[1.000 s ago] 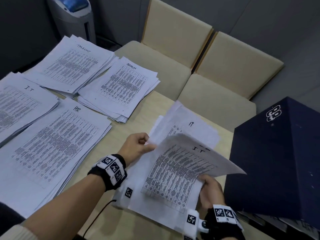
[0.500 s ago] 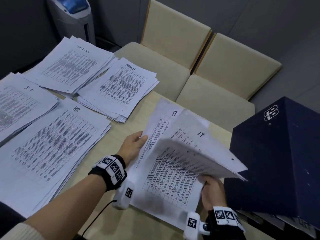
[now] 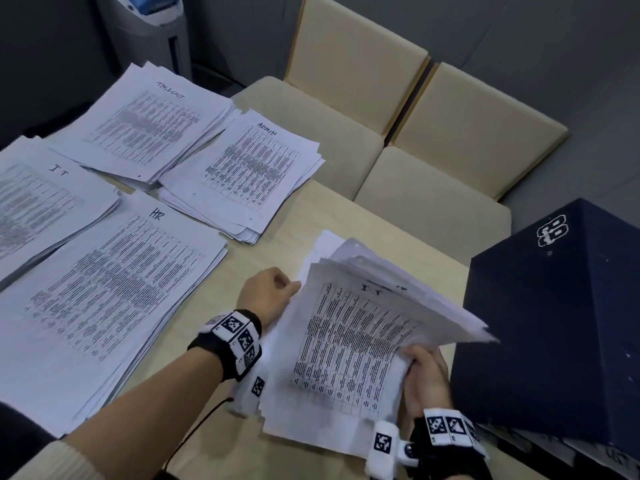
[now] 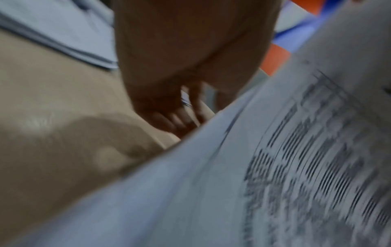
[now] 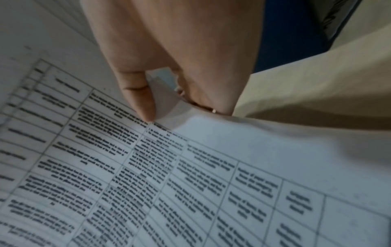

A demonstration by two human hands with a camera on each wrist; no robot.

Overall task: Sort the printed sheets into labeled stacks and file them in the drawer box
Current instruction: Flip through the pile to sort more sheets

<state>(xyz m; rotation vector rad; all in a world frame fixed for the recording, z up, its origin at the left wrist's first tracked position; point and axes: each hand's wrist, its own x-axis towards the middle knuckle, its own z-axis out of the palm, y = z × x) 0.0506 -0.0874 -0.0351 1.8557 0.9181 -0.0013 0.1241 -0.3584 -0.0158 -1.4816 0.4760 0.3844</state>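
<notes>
A loose pile of printed sheets (image 3: 346, 344) lies on the wooden table (image 3: 277, 237) in front of me, its exposed page marked "IT". My right hand (image 3: 420, 370) pinches the lower right edge of several lifted sheets (image 3: 401, 289), thumb on top (image 5: 146, 100), and holds them bent up toward the box. My left hand (image 3: 273, 292) is curled at the pile's left edge and seems to pinch the top sheet there; the left wrist view is blurred. The dark blue drawer box (image 3: 554, 323) stands at the right. Labeled stacks lie to the left: TASKLIST (image 3: 149, 123), ADMIN (image 3: 249, 171), IT (image 3: 41, 202), HR (image 3: 104, 289).
Two beige chairs (image 3: 349, 109) (image 3: 474, 133) are pushed in at the table's far side. A grey and blue machine (image 3: 149, 19) stands in the far left corner. More printed paper shows under the box at the bottom right (image 3: 609, 455).
My left hand was pinching a sheet, then lay flat on the pile, and now is curled at its left edge again. Another sheet has joined the lifted bundle, baring a fresh IT page.
</notes>
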